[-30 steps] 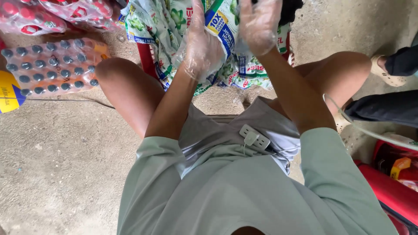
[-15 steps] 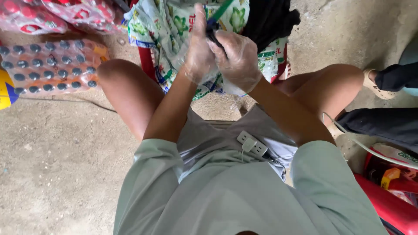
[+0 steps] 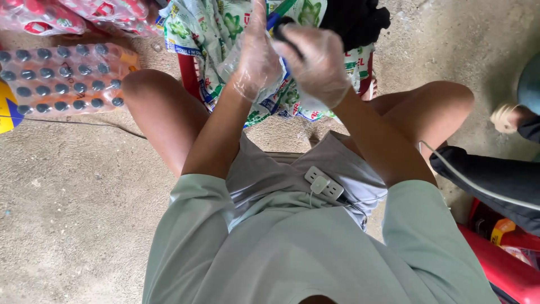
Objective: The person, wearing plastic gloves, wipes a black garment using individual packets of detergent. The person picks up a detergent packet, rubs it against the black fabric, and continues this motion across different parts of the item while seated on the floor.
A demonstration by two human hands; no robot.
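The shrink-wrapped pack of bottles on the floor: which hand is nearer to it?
Left. The left hand is raised just right of the pack of bottles; the right hand, gripping a dark handle, sits farther right.

just one head cam, pointing straight down, close over the lap, gloved hands (image 3: 292, 62) and concrete floor (image 3: 73, 214)
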